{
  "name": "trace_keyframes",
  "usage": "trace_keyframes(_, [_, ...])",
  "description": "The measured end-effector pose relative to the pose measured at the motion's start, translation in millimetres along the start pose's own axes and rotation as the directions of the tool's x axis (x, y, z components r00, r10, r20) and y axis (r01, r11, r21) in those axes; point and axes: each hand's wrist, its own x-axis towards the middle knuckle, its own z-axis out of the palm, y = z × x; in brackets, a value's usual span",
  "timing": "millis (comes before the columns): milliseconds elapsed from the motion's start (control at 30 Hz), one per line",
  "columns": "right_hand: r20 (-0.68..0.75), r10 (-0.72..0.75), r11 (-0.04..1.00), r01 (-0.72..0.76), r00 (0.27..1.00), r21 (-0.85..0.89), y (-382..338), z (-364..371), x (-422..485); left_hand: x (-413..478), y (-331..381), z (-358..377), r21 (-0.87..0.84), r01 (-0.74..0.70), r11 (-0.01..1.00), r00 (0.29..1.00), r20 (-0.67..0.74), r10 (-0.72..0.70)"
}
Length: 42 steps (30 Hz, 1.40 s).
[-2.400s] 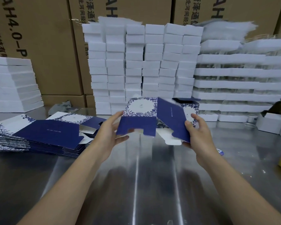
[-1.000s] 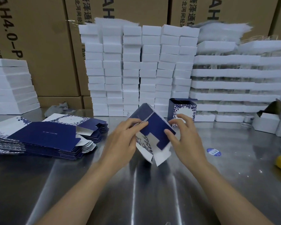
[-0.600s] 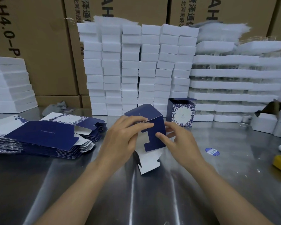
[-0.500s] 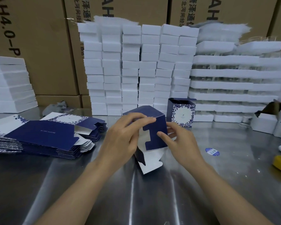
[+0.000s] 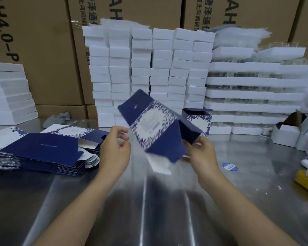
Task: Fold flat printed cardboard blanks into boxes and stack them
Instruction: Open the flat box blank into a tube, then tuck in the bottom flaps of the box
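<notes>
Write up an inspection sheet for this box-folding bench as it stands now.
Surface: steel table, shiny.
Job's things: blue printed box tilted in the air, blurred; flat blanks stacked at left; finished box upright behind.
Clutter: round blue sticker; yellow item at right edge; grey rag at back left.
Hands: right hand grips the box's lower corner; left hand beside it, fingers loosely curled, seemingly apart from it.
Cables: nothing seen.
Surroundings: white box stacks with brown cartons behind.

brown cartons (image 5: 43, 50), white stacks (image 5: 162, 68), blue sticker (image 5: 230, 167)
</notes>
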Motion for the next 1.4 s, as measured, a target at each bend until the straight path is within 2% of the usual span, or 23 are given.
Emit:
trace_keyframes(100, [-0.001, 0.100, 0.981, -0.098, 0.995, 0.167, 3.5, 6.5, -4.1, -2.9, 3.6, 4.2, -0.163, 0.188, 0.969, 0.982, 0.057, -0.180])
trace_keyframes(167, [0.046, 0.166, 0.932, -0.172, 0.985, 0.318, 5.1, 9.8, -6.1, -4.9, 6.1, 8.9, -0.206, 0.273, 0.940, 0.954, 0.180, -0.238])
trace_keyframes(233, [0.107, 0.197, 0.910, -0.223, 0.974, 0.351, 6.2, 13.5, -8.6, -11.5, 5.5, 15.5, -0.143, 0.282, 0.949, 0.914, 0.339, -0.221])
trace_keyframes(300, [0.143, 0.229, 0.929, -0.260, 0.963, 0.263, 9.2, 20.4, -13.0, -25.0, 3.1, 24.4, -0.117, 0.265, 0.957, 0.854, 0.490, -0.177])
trace_keyframes(400, [0.136, 0.293, 0.917, -0.318, 0.946, 0.239, 20.0, 29.5, -17.6, -46.2, -2.6, 40.1, -0.241, 0.259, 0.935, 0.761, 0.647, -0.044])
trace_keyframes(467, [0.138, 0.309, 0.919, -0.333, 0.941, 0.213, 25.8, 34.1, -17.1, -48.2, -3.0, 45.4, -0.312, 0.333, 0.890, 0.770, 0.634, -0.066])
trace_keyframes(533, [0.179, 0.289, 0.937, -0.316, 0.940, 0.146, 27.7, 38.8, -13.4, -37.1, -2.8, 50.0, -0.317, 0.439, 0.841, 0.801, 0.562, -0.206])
trace_keyframes(600, [0.238, 0.286, 0.945, -0.315, 0.928, 0.092, 27.0, 45.6, -7.1, -21.1, -5.9, 57.1, -0.301, 0.538, 0.787, 0.799, 0.480, -0.363])
trace_keyframes(667, [0.256, 0.284, 0.948, -0.311, 0.924, 0.073, 25.0, 53.8, 2.0, -7.6, -8.1, 65.9, -0.315, 0.567, 0.761, 0.808, 0.394, -0.439])
trace_keyframes(800, [0.201, 0.295, 0.934, -0.326, 0.934, 0.144, 34.0, 61.3, 25.3, 4.1, -17.9, 83.3, -0.307, 0.498, 0.811, 0.856, 0.326, -0.402])
trace_keyframes(900, [0.212, 0.300, 0.933, -0.332, 0.930, 0.137, 43.2, 59.6, 33.1, 10.2, -29.5, 86.7, -0.270, 0.464, 0.843, 0.879, 0.261, -0.400])
trace_keyframes(1067, [0.169, 0.337, 0.916, -0.364, 0.926, 0.169, 48.3, 56.7, 38.2, 16.0, -28.3, 81.5, -0.427, 0.557, 0.713, 0.830, 0.264, -0.491])
trace_keyframes(1267, [0.148, 0.345, 0.926, -0.361, 0.927, 0.107, 53.2, 58.8, 39.8, 14.6, -32.8, 80.9, -0.379, 0.528, 0.760, 0.847, 0.291, -0.445])
trace_keyframes(1400, [0.166, 0.321, 0.933, -0.342, 0.932, 0.116, 54.1, 56.6, 39.3, 16.4, -32.9, 79.5, -0.400, 0.560, 0.725, 0.827, 0.326, -0.459])
